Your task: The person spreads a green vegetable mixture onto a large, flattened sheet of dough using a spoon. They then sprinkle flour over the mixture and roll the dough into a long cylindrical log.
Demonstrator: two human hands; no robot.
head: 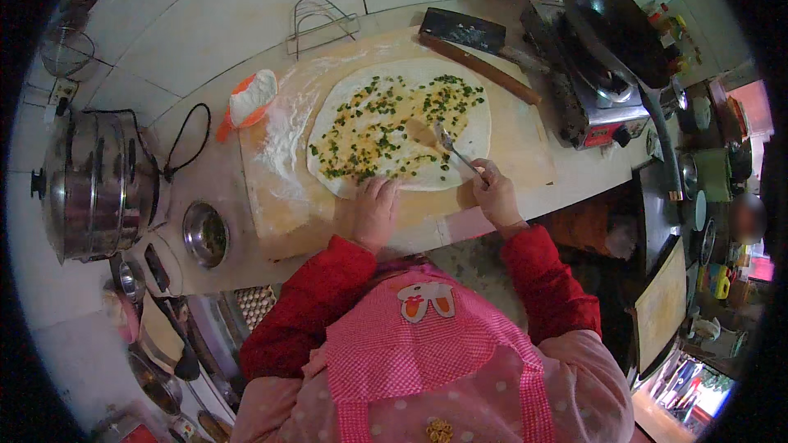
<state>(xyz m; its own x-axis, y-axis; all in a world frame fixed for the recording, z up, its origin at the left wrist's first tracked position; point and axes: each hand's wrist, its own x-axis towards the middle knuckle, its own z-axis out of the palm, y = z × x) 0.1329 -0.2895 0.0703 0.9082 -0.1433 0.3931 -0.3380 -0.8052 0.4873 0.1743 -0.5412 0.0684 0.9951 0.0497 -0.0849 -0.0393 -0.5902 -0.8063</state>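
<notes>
A broad sheet of rolled dough (406, 129) lies on a floured wooden board (517, 147). Chopped green scallions (385, 141) and a brownish, oily-looking layer are scattered over it. My right hand (495, 194) grips the handle of a metal spoon (458, 151) above the dough's right part, its bowl close to the surface. At the dough's near edge rests my left hand (377, 209), its extended fingertips touching the sheet and no tool in it.
A cleaver (463, 29) and a wooden rolling pin (480, 67) lie at the board's far right. Beyond them stands a gas stove (606, 117) with a wok (609, 24). To the left are an orange scoop of flour (252, 98), a metal bowl (206, 234) and a steamer pot (101, 184).
</notes>
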